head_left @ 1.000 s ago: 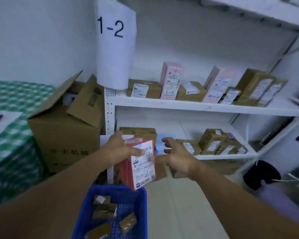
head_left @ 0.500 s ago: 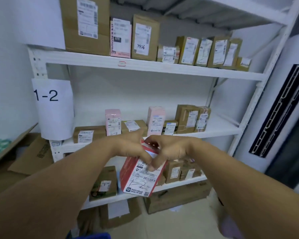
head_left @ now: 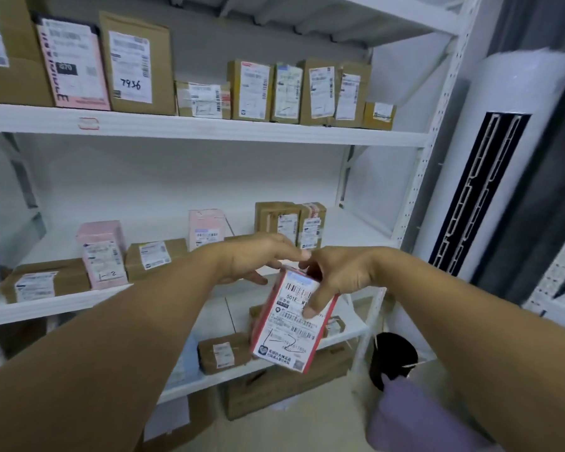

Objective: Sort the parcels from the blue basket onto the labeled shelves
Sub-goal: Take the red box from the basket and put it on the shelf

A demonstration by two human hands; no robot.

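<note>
Parcel (head_left: 284,336) held by fingers of right hand (head_left: 340,275); left hand (head_left: 252,256) fingers straight, alongside

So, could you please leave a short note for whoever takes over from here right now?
Right grip holds the red parcel, thumb on its label.
Left grip open beside the parcel's top; contact unclear.
Parcel is in the air before the middle shelf, not yet placed.
To do: shelve it; its scrawl seems to match the 1-2 on the pink parcel there. Basket out of view.
</note>
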